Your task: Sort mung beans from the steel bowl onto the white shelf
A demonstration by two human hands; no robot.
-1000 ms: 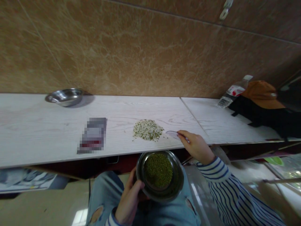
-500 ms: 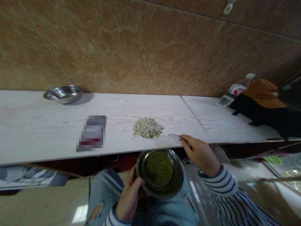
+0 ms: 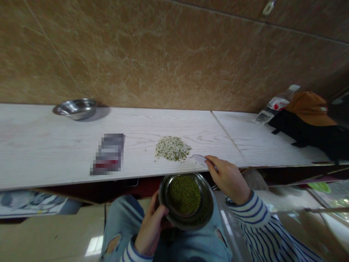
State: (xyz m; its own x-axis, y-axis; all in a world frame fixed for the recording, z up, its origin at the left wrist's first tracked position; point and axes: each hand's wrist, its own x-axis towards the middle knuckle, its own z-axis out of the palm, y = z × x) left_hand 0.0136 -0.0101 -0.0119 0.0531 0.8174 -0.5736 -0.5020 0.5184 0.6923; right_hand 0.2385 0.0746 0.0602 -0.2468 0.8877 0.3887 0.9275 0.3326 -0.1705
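My left hand [image 3: 153, 226] grips the left rim of a metal bowl [image 3: 206, 203], thumb on the near side. Small green beans [image 3: 185, 194], like mung beans, lie inside it. The bowl is over my lap, just below the table's front edge. My right hand [image 3: 228, 179] is closed on the handle of a clear plastic spoon [image 3: 199, 158] above the table. The spoon's tip is close to the right side of a flat pile of white grains mixed with green beans [image 3: 173, 148]; a small gap separates them.
A second metal bowl [image 3: 76, 109] stands at the back left on the white table [image 3: 49, 145]. A blurred-out flat packet or card [image 3: 108, 154] lies left of the pile. A plastic bottle [image 3: 275, 105], an orange cap [image 3: 311, 107] and black cloth [image 3: 302, 134] lie at the right.
My right hand and the spoon have moved slightly left, closer to the pile. My left hand still grips the bowl. The whole view has shifted a little.
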